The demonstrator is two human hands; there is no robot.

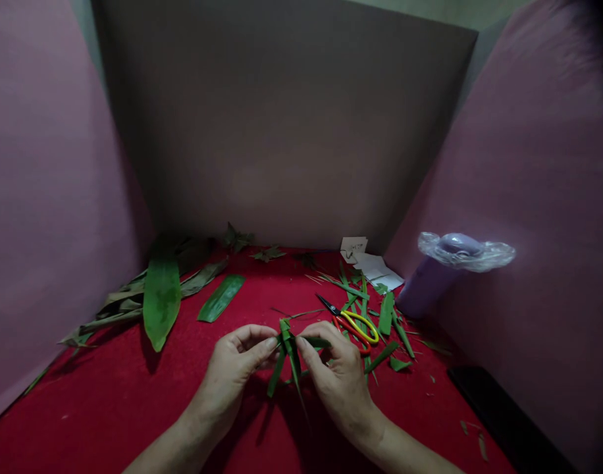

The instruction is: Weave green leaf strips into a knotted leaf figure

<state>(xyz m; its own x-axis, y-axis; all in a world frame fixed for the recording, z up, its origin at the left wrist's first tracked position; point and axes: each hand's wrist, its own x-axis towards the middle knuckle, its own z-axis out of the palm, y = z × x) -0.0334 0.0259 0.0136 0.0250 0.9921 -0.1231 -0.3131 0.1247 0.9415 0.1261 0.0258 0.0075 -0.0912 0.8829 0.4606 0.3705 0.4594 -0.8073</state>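
Between my two hands, above the red cloth, is a small folded piece of green leaf strips (288, 339), with several narrow ends hanging down from it. My left hand (238, 359) pinches its left side between thumb and fingers. On the right side, my right hand (334, 368) grips a strip of the same piece, which sticks out past the fingers. Scissors with yellow and red handles (358, 327) lie just beyond my right hand, their dark blades pointing up and left.
Cut green strips (386, 313) lie around the scissors. White papers (379, 271) are behind them, and a purple bottle (427, 286) with clear plastic on top stands right. A black object (509, 418) lies front right. A broad leaf (162, 296), dry leaves (116, 316) and a cut leaf piece (221, 298) lie left.
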